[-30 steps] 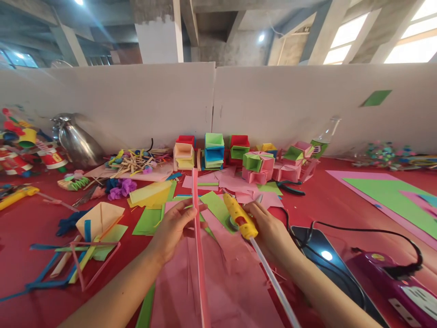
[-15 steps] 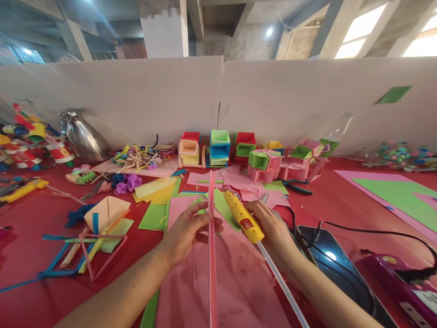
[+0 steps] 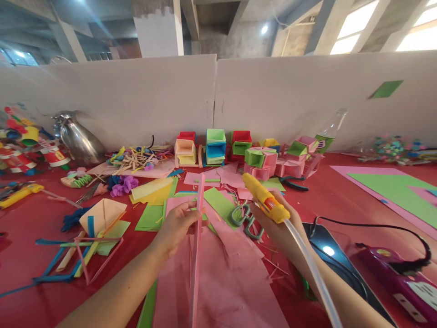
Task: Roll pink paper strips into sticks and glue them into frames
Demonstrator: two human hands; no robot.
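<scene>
My left hand (image 3: 180, 224) pinches a long, narrow folded strip of pink paper (image 3: 197, 255), which stands nearly upright before me. To its right, my right hand (image 3: 278, 221) is wrapped round a yellow hot glue gun (image 3: 266, 198). A clear glue stick (image 3: 310, 269) trails from the gun's back end towards me. Large pink paper sheets (image 3: 235, 278) lie beneath both hands. Green-handled scissors (image 3: 247, 221) rest on the paper just left of my right hand, their blades partly hidden.
Folded coloured paper boxes (image 3: 215, 148) stand along the white partition (image 3: 153, 100). A dark phone-like slab (image 3: 341, 264) and a purple power strip (image 3: 399, 278) with cables lie at right. At left are paper-strip frames (image 3: 82, 255) and a steel jug (image 3: 78, 141).
My right hand has moved the glue gun to the right and a little up, away from the pink strip, uncovering the scissors. The strip now leans slightly and sits further left.
</scene>
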